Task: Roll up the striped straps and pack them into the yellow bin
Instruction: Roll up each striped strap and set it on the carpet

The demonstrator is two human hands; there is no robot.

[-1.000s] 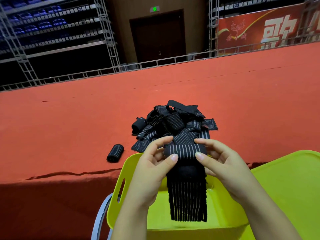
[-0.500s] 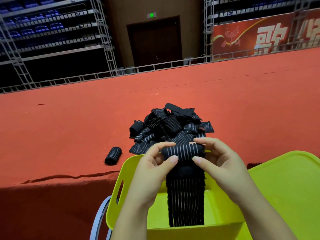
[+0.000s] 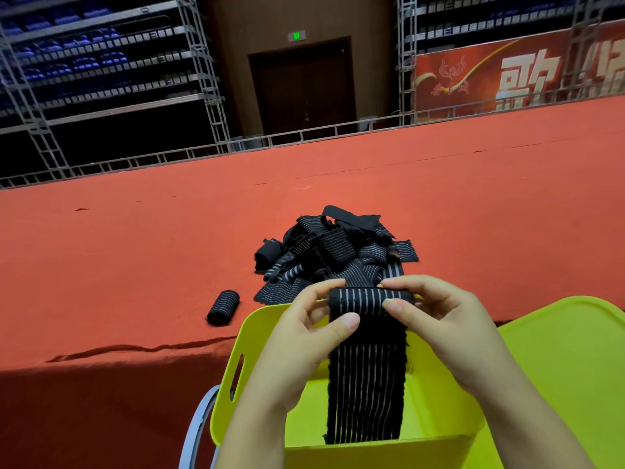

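Head view: black elastic strap with thin white stripes (image 3: 367, 377) is held over the open yellow plastic bin (image 3: 260, 336). The top end is wound into a short roll, roll axis running left-right across the body. The unrolled tail hangs straight down from the roll into the bin mouth; its lower end is cut off by the bin's near wall.

Left hand (image 3: 304, 336) pinches the roll's left end, thumb on the near face, fingers curled over the top. Right hand (image 3: 436, 319) pinches the right end the same way. Both sit level and equally near, one at each end.

Next wind, I'd judge, goes toward the body and down the tail, about that left-right axis.

The pile of loose black striped straps (image 3: 333, 255) sits on the red carpeted table (image 3: 135, 252) just beyond the bin. One finished rolled black strap (image 3: 223, 307) lies left of the pile, apart from it.
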